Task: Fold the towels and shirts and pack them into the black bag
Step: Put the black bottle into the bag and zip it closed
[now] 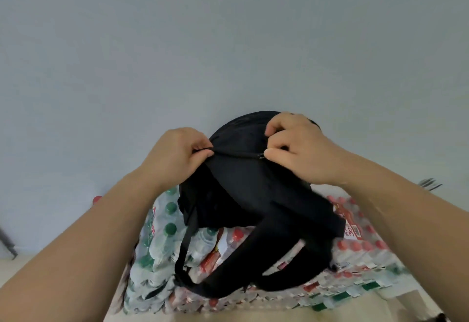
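Observed black bag [243,194] upright toward far edge of shrink-wrapped bottle packs [154,222], shoulder straps [276,245] draped toward near edge. Noted left hand [177,154] pinching top zip seam [236,153] at its left end, fingers curled on fabric. Noted right hand [297,149] pinching zipper pull [261,154] at right end. Recorded seam as taut between both grips, bag body directly below hands.

The black fabric backpack [243,189] stands upright on shrink-wrapped packs of bottled water [360,248], its zip line running across the top and two padded shoulder straps [253,250] hanging toward the viewer.
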`<state>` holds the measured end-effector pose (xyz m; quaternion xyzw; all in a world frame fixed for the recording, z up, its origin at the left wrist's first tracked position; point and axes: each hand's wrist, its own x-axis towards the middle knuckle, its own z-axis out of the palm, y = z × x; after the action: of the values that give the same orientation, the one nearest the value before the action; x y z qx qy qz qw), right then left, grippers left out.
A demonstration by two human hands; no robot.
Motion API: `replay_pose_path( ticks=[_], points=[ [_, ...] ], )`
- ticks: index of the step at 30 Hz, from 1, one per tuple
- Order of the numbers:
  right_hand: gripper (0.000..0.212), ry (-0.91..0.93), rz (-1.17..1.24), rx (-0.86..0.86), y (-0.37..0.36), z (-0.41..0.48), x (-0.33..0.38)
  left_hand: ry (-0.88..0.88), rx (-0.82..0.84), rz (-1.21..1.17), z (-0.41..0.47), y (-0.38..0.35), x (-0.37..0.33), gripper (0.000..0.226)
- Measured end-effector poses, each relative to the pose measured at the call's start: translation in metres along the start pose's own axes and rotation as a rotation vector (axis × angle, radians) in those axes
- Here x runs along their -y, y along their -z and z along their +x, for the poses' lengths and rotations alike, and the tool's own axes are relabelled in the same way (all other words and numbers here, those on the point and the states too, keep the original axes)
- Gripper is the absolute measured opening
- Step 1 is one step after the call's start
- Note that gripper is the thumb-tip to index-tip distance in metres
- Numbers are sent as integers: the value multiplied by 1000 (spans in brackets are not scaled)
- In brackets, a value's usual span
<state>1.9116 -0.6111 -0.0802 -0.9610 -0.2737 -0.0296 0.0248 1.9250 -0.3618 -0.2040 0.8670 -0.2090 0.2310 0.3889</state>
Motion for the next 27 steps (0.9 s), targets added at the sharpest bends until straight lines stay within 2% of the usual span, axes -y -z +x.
replay_pose_path(
  ticks=[2, 4, 8, 10, 13, 17, 23, 27],
  points=[
    [31, -51, 83, -41, 15, -6, -13, 81, 1, 2, 2, 7, 3, 5],
    [31, -71, 131, -76, 26, -10, -23, 78, 8, -1, 9, 11, -10, 8],
    [29, -28, 138, -104, 32, -13, -24, -61, -30, -75, 32, 13, -75, 28],
    [27, -16, 154, -119, 31, -16, -24, -160, 26, 26, 45, 5, -101, 36],
    [25, 2, 168, -144, 29, -21, -31, -190, 110, 213, 58, -11, -120, 26],
    [27, 19, 175, -153, 22, -29, -54, -218, 133, 280, 57, -20, -123, 14],
    [28, -24, 276, -160, 16, -47, -111, -93, 152, 434, 49, -1, -113, 11],
    [31, 14, 377, -188, -2, -57, -131, 131, 313, 496, 58, 1, -136, 12]
  ],
)
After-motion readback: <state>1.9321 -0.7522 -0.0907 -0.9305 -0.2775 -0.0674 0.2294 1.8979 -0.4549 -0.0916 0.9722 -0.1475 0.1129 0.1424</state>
